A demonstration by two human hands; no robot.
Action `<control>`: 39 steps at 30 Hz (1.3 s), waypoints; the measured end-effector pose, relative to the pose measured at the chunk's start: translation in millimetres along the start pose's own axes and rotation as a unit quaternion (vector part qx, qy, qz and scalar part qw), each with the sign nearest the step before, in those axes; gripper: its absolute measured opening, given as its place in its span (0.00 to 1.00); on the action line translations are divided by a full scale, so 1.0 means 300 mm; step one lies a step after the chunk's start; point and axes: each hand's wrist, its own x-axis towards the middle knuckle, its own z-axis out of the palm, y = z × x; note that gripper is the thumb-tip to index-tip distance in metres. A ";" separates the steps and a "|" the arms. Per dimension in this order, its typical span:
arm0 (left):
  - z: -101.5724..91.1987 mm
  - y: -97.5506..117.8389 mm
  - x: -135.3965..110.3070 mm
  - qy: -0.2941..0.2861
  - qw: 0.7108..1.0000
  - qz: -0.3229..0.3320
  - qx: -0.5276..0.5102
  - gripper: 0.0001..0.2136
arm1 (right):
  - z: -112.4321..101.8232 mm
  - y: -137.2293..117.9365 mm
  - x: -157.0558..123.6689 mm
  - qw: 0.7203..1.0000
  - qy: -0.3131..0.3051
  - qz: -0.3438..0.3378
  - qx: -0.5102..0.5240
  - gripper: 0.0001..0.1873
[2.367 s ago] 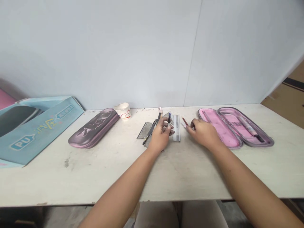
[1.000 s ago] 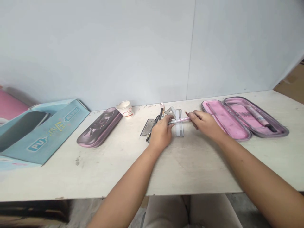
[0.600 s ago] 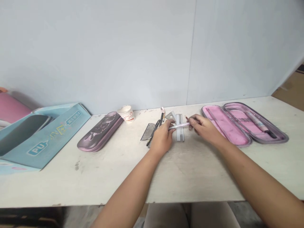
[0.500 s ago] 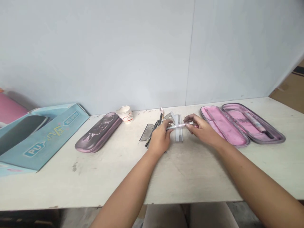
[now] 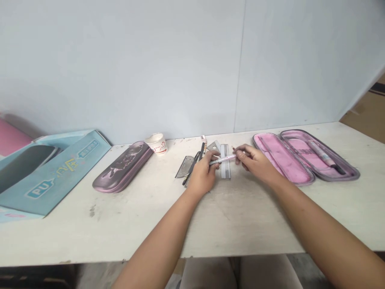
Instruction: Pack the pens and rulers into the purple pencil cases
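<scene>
A slim pale pen (image 5: pixel 223 159) stretches between my two hands, slightly tilted, above the table. My left hand (image 5: pixel 204 172) is closed around its left end. At the other end, the thumb and fingertips of my right hand (image 5: pixel 249 159) pinch the pen. Under and behind it lie a clear straight ruler (image 5: pixel 225 172) and a set square (image 5: pixel 214 146). Beside my left hand are a protractor (image 5: pixel 185 166) and several dark pens (image 5: pixel 201 150), partly covered by the hand. A small reddish tip shows by my right fingers; what it belongs to is hidden.
An open pink pencil case (image 5: pixel 284 162) holding a thick marker (image 5: pixel 323 154) lies at the right. Left of my hands are a closed dark pencil case (image 5: pixel 122 168), a paper cup (image 5: pixel 156 143) and a blue box (image 5: pixel 70 168). A grey wall (image 5: pixel 168 72) borders the table's back.
The right end of the pen has risen slightly, and my right fingertips sit nearer its tip. Both hands keep hold of it. The whole view has shifted a little.
</scene>
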 end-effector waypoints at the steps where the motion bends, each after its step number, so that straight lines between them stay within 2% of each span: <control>1: 0.001 -0.002 0.000 -0.002 1.000 0.001 -0.006 0.16 | 0.001 -0.002 -0.001 1.000 -0.008 -0.007 0.012 0.16; 3: 0.003 -0.006 0.000 -0.004 1.000 -0.002 -0.014 0.16 | 0.002 -0.004 -0.002 1.000 -0.016 -0.011 0.009 0.16; 5: 0.004 -0.008 0.000 -0.004 1.000 -0.005 -0.016 0.17 | 0.002 -0.002 -0.002 0.999 0.000 -0.004 -0.036 0.14; 7: 0.003 -0.007 -0.001 -0.008 1.000 -0.004 -0.017 0.16 | 0.002 0.001 -0.002 0.998 0.016 -0.005 -0.067 0.16; 12: 0.002 -0.004 -0.002 -0.010 1.000 -0.016 -0.015 0.16 | 0.002 -0.003 -0.003 0.999 -0.014 -0.019 -0.032 0.15; 17: 0.002 -0.001 -0.003 -0.010 1.000 -0.009 -0.005 0.16 | 0.001 -0.002 -0.006 0.997 0.011 -0.005 -0.077 0.16; 21: 0.002 0.002 -0.001 -0.005 1.000 -0.002 0.000 0.15 | -0.001 0.009 -0.003 0.999 -0.023 -0.010 -0.028 0.16; 23: 0.002 0.005 -0.002 -0.015 1.000 0.002 0.009 0.15 | -0.002 0.013 -0.002 0.999 -0.015 0.001 -0.050 0.15; 27: 0.000 0.014 -0.005 -0.021 0.999 0.002 0.044 0.16 | -0.003 0.013 -0.001 0.991 0.018 -0.001 -0.132 0.21; 31: -0.019 0.026 -0.003 0.014 0.997 0.004 0.069 0.16 | 0.002 0.013 0.002 0.992 -0.006 0.026 -0.122 0.24; 33: -0.031 0.033 0.000 0.021 1.000 0.007 0.014 0.16 | 0.006 0.014 0.004 0.997 -0.017 0.053 -0.061 0.25; 35: -0.040 0.040 0.005 0.033 0.994 -0.008 -0.104 0.21 | 0.012 0.014 0.004 0.996 -0.013 0.077 0.038 0.24; 37: -0.040 0.047 0.009 0.036 0.970 -0.031 -0.237 0.28 | 0.022 0.008 0.003 0.987 0.009 0.087 0.137 0.23; 39: -0.030 0.053 0.008 0.005 0.945 -0.049 -0.324 0.30 | 0.037 -0.002 -0.001 0.978 0.027 0.072 0.192 0.23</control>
